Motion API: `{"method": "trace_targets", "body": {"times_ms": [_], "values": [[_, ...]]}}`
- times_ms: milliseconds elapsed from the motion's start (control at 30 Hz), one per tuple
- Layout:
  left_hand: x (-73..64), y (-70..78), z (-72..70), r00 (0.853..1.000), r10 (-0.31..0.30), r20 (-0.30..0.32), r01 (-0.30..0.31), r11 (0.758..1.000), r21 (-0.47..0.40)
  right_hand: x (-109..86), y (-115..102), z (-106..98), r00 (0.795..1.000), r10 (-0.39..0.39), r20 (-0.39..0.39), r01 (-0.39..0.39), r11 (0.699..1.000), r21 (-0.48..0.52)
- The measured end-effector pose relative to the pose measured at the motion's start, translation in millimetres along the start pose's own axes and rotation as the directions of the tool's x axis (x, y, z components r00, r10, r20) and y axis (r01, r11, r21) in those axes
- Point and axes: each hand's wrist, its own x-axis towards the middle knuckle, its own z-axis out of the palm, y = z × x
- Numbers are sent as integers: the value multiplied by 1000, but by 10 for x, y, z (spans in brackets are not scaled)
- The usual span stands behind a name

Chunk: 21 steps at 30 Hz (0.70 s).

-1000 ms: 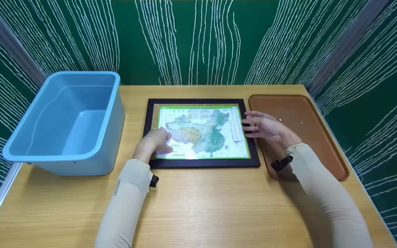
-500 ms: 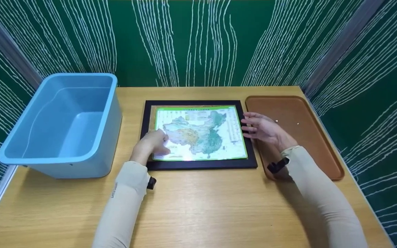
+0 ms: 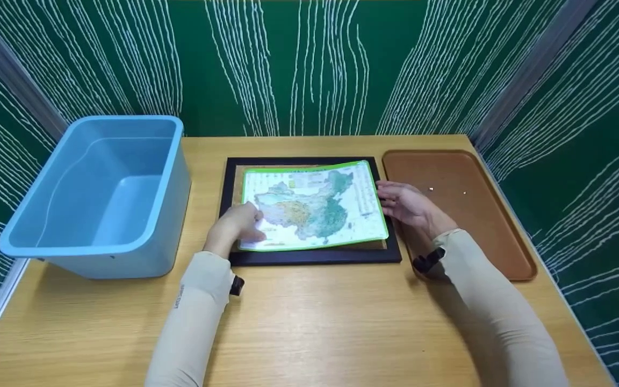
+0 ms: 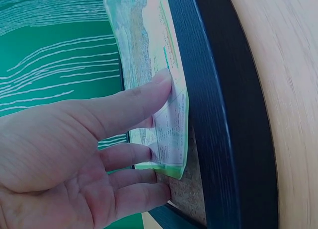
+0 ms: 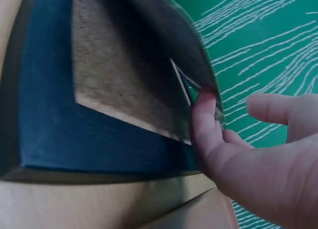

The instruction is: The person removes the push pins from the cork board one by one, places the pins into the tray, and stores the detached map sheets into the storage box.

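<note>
A map sheet with a green border lies at an angle over a black frame with a brown cork-like panel. Its right side is raised, baring the panel in the right wrist view. My left hand rests at the map's left side, thumb and fingertips touching its printed face. At the right edge is my right hand; its fingers reach against the sheet's underside, and its thumb stands apart from the sheet. From the head camera, the right fingertips are partly hidden.
A deep blue tub stands on the left of the wooden table. To the right lies a brown tray with tiny pale bits on it, its left part under my right hand. Green walls with white lines rise behind.
The map's right side has lifted off the frame, and the sheet has turned slightly. My right hand's fingers have come against its right edge. The left hand keeps its place.
</note>
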Motion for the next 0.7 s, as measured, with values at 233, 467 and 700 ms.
{"method": "trace_targets", "body": {"times_ms": [233,467,700], "values": [[-2,-3,14,1000,-6,0,6,1000,-18,38,81,19,999,31,16,-30,998,-63],[-15,27,11,1000,-12,1,12,1000,-27,31,129,43,1000,21,-10,-22,987,-158],[-20,23,17,1000,-13,-2,13,999,-31,37,164,44,999,15,-29,-21,979,-201]]}}
